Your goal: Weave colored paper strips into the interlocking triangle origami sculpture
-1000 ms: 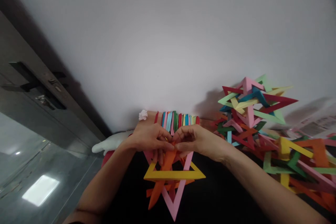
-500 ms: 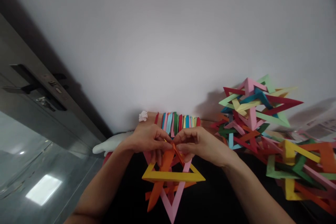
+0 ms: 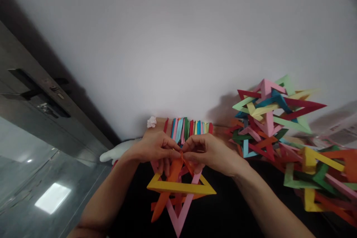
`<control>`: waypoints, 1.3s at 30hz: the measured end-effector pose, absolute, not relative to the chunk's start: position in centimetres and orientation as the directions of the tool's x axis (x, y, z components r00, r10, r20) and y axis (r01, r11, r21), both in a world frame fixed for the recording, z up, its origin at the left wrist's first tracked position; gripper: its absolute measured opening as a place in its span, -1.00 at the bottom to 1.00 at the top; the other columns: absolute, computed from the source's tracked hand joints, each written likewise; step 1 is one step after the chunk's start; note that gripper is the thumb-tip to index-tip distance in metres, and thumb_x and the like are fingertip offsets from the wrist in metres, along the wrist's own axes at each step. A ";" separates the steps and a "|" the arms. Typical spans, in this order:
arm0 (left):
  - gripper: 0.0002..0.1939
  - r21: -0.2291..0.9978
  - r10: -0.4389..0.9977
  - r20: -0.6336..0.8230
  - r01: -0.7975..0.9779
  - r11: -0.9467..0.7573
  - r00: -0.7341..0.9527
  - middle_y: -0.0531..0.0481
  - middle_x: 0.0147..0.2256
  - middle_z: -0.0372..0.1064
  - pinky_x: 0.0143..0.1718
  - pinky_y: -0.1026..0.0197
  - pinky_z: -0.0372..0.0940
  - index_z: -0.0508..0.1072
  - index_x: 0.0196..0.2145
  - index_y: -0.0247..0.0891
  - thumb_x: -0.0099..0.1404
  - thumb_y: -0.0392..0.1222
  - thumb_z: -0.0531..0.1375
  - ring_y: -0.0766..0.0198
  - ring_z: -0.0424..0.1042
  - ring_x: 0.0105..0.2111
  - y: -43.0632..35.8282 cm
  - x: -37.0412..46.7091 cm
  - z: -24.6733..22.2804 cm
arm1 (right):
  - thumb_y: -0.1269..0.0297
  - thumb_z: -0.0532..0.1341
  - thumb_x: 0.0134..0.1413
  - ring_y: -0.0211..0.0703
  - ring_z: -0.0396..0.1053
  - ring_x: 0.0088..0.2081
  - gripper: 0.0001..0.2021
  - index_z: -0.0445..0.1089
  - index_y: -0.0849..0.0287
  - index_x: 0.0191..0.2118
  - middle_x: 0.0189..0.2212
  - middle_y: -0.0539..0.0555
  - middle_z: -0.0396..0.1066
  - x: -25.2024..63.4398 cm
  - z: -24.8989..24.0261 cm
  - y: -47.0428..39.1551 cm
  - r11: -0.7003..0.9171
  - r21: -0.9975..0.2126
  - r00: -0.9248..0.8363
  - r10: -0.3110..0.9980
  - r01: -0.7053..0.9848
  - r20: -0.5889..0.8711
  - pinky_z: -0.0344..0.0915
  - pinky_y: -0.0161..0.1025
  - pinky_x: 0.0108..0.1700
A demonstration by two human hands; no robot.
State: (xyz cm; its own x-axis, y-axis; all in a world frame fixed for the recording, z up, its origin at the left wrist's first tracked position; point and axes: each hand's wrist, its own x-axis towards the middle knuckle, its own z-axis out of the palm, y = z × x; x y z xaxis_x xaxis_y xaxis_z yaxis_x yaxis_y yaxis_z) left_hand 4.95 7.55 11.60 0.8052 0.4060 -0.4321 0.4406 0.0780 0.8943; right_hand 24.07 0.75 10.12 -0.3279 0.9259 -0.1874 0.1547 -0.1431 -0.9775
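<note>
My left hand [image 3: 158, 150] and my right hand [image 3: 206, 152] meet fingertip to fingertip, each pinching an orange paper strip [image 3: 173, 174] near its folded top. The orange strip runs through a paper star shape, where a yellow triangle [image 3: 181, 187] crosses a pink one [image 3: 179, 220]. This shape hangs below my hands, over a dark surface. Just beyond my fingers, a row of folded strips in several colours [image 3: 186, 130] stands side by side. The exact joint between my fingertips is partly hidden.
Several interlocked paper stars [image 3: 267, 115] are piled at the right, with a yellow, green and orange one [image 3: 309, 163] nearer. Crumpled white paper [image 3: 151, 122] lies by the strips. A pale, rounded object [image 3: 117, 151] is left of my wrist. A door with a handle [image 3: 36, 93] stands far left.
The yellow and pink shape has shifted slightly left and tilted a little, along with my hands. My pinching fingers keep nearly the same grip on the orange strip.
</note>
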 end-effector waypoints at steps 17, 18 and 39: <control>-0.79 0.860 0.696 -0.185 0.456 -0.227 0.694 0.13 -0.65 0.30 -0.66 0.45 0.08 0.59 -0.25 -0.31 0.26 -0.25 0.16 0.50 0.18 -0.68 0.3 3.4 12.7 | 0.40 0.23 -0.01 -0.25 0.43 -0.40 -0.95 0.45 0.20 -0.38 -0.40 0.04 0.49 22.0 10.4 -4.2 0.136 -0.948 -0.252 0.966 0.289 0.062 0.38 -0.29 -0.38; -0.79 0.854 0.699 -0.181 0.463 -0.237 0.692 0.13 -0.65 0.29 -0.66 0.44 0.07 0.59 -0.25 -0.30 0.26 -0.24 0.16 0.50 0.18 -0.69 0.2 3.4 12.7 | 0.40 0.24 -0.02 -0.26 0.43 -0.41 -0.95 0.45 0.20 -0.38 -0.41 0.03 0.49 22.0 10.3 -4.3 0.140 -0.950 -0.249 0.966 0.280 0.069 0.38 -0.30 -0.38; -0.81 0.927 0.838 -0.314 0.333 0.170 0.446 0.16 -0.77 0.35 -0.85 0.52 0.01 0.49 -0.21 -0.33 0.23 -0.24 0.19 0.50 0.21 -0.85 -0.9 3.9 10.9 | 0.40 0.20 -0.04 -0.27 0.38 -0.48 -0.96 0.40 0.19 -0.43 -0.48 0.02 0.45 20.9 9.6 -4.3 0.211 -0.908 -0.152 0.974 0.363 0.166 0.32 -0.31 -0.44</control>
State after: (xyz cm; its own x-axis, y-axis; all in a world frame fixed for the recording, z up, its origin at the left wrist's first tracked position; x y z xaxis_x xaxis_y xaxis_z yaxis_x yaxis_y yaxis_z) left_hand 3.87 -0.92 10.95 0.4462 0.8381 -0.3140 0.3328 0.1703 0.9275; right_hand 20.95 -4.27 9.64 -0.1525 0.9743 0.1658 0.3628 0.2112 -0.9076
